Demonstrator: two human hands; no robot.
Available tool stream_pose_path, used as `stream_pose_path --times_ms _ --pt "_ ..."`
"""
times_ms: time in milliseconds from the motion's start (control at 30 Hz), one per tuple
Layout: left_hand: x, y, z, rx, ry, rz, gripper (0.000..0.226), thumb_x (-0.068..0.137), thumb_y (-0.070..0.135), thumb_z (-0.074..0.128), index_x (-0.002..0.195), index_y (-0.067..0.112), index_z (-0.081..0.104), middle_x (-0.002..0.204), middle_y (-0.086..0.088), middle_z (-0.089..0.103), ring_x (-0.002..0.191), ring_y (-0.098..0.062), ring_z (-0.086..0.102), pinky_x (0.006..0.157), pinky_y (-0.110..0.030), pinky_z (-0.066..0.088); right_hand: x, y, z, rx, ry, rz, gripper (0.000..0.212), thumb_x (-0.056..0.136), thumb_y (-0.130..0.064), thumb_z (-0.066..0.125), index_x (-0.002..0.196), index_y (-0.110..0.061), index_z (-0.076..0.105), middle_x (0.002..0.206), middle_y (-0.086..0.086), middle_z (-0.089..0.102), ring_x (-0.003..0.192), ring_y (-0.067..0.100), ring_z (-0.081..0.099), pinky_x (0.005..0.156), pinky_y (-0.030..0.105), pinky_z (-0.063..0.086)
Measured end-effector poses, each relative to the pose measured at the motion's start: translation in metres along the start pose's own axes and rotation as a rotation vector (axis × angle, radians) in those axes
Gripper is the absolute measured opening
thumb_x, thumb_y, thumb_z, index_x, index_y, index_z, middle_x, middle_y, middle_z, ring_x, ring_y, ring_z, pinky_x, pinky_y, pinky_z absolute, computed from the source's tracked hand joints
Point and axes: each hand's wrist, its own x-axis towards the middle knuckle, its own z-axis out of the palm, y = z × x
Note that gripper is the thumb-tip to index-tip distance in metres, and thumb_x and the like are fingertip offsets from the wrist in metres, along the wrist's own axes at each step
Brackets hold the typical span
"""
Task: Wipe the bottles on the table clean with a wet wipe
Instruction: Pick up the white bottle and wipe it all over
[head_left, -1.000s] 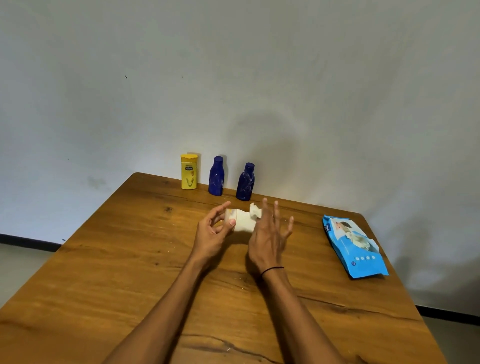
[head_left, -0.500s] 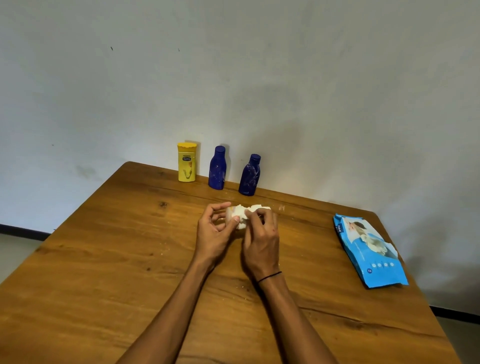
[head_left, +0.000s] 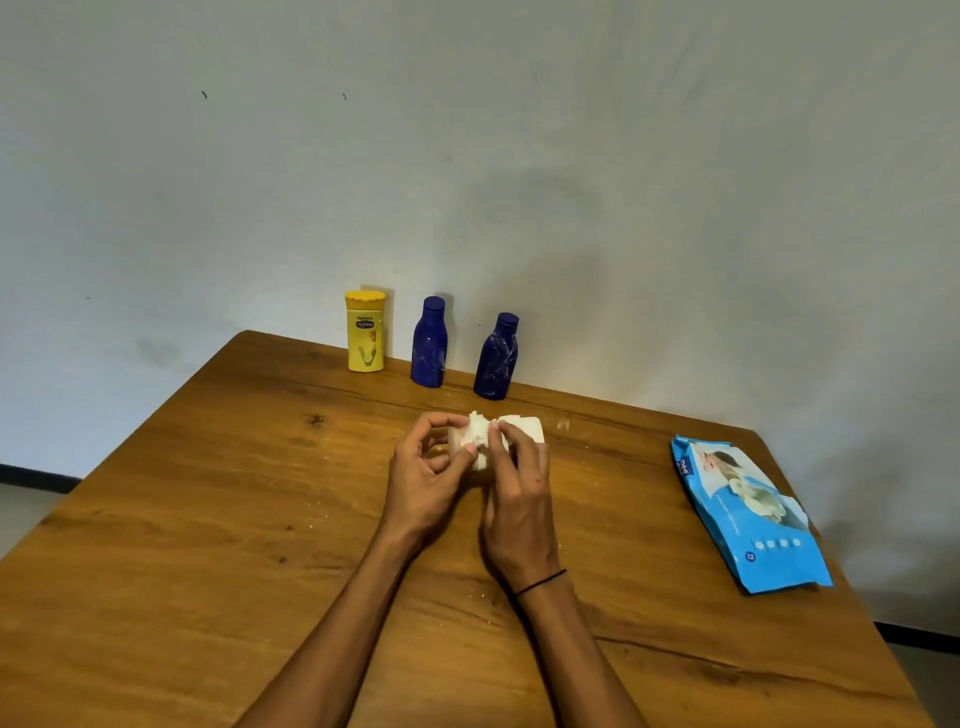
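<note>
Both my hands are at the middle of the wooden table (head_left: 208, 519). My left hand (head_left: 426, 483) grips the left end of a small white bottle (head_left: 527, 429) that lies sideways. With its fingers curled over the bottle, my right hand (head_left: 519, 499) pinches a crumpled white wet wipe (head_left: 479, 432) against it. Most of the bottle is hidden by the wipe and my fingers. Along the far edge, by the wall, stand a yellow bottle (head_left: 365, 338) and two dark blue bottles (head_left: 429, 345) (head_left: 496, 358).
A blue pack of wet wipes (head_left: 748, 514) lies flat near the table's right edge. Small white crumbs dot the wood around my hands. A plain grey wall rises right behind the table.
My right hand, spread open over the bottle a second ago, has closed round it with the wipe. The wipe has shifted left along the bottle. The camera has tilted slightly.
</note>
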Motion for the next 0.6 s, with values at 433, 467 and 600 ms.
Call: stream_pose_path --times_ms 433,467,600 --pt "0.003 0.000 0.004 -0.091 -0.019 -0.069 0.021 0.098 0.002 0.068 0.117 0.011 0.073 0.119 -0.013 0.072 0.095 -0.029 0.079 0.076 -0.041 0.066 0.001 0.014 -0.001 -0.065 0.113 -0.042 0.052 0.083 0.001 0.072 0.134 -0.008 0.067 0.124 0.013 0.064 0.117 0.025 0.048 0.089 0.038 0.054" --pt "0.002 0.001 0.005 -0.080 -0.017 -0.074 0.020 0.098 0.003 0.069 0.116 0.011 0.074 0.120 -0.012 0.072 0.096 -0.027 0.079 0.075 -0.038 0.066 0.003 0.017 -0.002 -0.061 0.124 -0.007 0.051 0.084 0.002 0.072 0.134 -0.008 0.066 0.124 0.014 0.063 0.117 0.025 0.048 0.088 0.040 0.057" --pt "0.001 0.001 0.007 0.007 -0.004 -0.100 0.017 0.101 0.006 0.064 0.109 0.014 0.077 0.126 -0.006 0.067 0.108 -0.022 0.072 0.075 -0.032 0.065 0.004 0.029 -0.008 -0.029 0.213 0.139 0.044 0.090 0.005 0.066 0.132 -0.005 0.066 0.126 0.014 0.061 0.116 0.025 0.048 0.083 0.041 0.059"
